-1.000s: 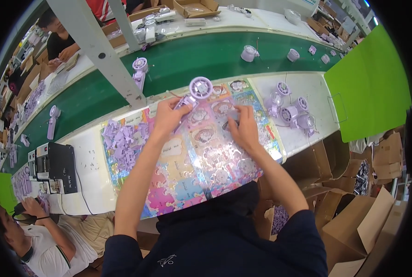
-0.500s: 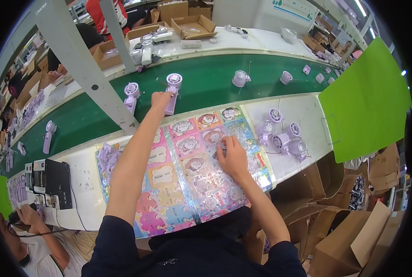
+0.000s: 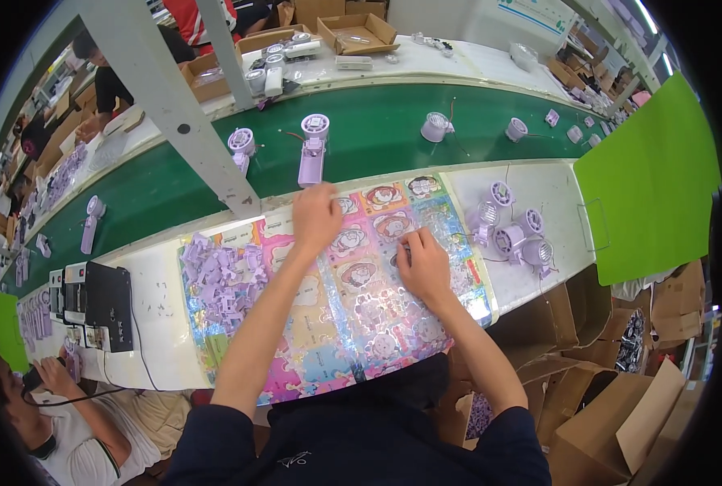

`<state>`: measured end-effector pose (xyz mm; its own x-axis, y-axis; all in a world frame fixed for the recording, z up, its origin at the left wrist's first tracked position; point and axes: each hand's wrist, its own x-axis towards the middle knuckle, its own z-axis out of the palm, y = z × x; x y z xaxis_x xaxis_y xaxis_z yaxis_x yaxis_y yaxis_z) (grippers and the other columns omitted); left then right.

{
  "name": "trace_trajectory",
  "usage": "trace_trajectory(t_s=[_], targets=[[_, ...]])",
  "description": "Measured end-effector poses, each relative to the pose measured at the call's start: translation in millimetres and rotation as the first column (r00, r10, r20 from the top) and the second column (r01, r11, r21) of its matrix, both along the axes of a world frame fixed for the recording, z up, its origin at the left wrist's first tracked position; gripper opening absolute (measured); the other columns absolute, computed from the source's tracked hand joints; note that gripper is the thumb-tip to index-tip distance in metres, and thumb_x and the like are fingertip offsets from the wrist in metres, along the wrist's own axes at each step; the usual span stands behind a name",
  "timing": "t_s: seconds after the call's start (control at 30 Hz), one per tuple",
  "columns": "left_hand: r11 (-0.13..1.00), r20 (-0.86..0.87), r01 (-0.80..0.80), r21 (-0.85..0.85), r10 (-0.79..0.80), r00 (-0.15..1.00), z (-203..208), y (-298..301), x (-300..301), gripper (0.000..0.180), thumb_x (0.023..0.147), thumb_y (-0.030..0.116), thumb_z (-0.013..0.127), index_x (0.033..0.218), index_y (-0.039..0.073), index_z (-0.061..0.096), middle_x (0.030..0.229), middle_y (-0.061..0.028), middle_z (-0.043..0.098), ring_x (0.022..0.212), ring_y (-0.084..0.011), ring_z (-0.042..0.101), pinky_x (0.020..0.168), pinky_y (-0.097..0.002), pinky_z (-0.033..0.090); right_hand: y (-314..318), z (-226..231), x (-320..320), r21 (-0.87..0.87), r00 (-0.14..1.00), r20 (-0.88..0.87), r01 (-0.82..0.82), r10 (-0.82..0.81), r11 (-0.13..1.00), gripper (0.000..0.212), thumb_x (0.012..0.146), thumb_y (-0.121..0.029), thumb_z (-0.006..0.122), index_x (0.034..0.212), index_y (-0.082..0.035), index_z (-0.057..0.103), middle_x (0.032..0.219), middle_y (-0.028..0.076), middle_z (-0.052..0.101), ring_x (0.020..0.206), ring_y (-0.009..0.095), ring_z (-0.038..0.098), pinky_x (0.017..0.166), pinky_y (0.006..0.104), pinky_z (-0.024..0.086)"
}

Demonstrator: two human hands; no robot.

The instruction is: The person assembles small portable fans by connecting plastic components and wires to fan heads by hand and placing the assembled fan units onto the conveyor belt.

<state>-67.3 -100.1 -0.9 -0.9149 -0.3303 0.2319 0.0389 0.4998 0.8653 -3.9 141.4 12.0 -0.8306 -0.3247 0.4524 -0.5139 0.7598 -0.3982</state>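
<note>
A light purple handheld fan part (image 3: 313, 154), a round head on a flat handle, lies on the green conveyor belt. Just below the handle's near end is my left hand (image 3: 318, 217), over the far edge of the colourful printed mat (image 3: 320, 332); its fingers are curled under and mostly hidden. My right hand (image 3: 425, 261) rests on the right half of the mat, fingers bent, thumb apart from them, nothing visible in it. To its right stands a cluster of purple fan heads (image 3: 511, 231) with wires. Small purple plastic pieces (image 3: 223, 275) are piled on the mat's left side.
The green belt (image 3: 377, 130) runs across beyond the table, carrying more fan parts. A grey metal post (image 3: 183, 130) rises at its near edge. A black device (image 3: 108, 308) stands at left near a co-worker's hand (image 3: 55, 377). A green panel (image 3: 652, 186) and cardboard boxes (image 3: 620, 413) are at right.
My left hand has let go of the fan part on the belt and drawn back toward me over the mat. My right hand stays over the mat. The view has shifted slightly.
</note>
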Motion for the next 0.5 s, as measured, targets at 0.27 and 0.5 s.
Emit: trace_trajectory(t_s=[0.27,0.5], targets=[[0.845,-0.230,0.026,-0.534,-0.175,0.957,3.3,7.8,2.4,0.003,0.084,0.007,0.058,0.086,0.007,0.060,0.079,-0.0113,0.066,0.081,-0.0308,0.064,0.080,-0.0435,0.043,5.5,27.2,-47.8,0.290,0.936,0.038,-0.345,0.349,0.893,0.024,0.082,-0.010,0.062,0.105,-0.005,0.058,0.093,0.013,0.060,0.086,0.035,0.064,0.073,0.0459,0.053],[0.845,-0.168,-0.001,-0.534,-0.105,0.980,9.6,7.4,-2.5,0.004,0.085,0.008,0.059,0.088,0.005,0.059,0.077,-0.0148,0.068,0.076,-0.0330,0.066,0.078,-0.0453,0.044,26.2,59.7,-204.3,0.581,0.955,-0.064,-0.201,0.291,0.789,0.029,0.081,-0.009,0.062,0.109,-0.002,0.059,0.103,0.017,0.063,0.100,0.035,0.063,0.084,0.0449,0.053]])
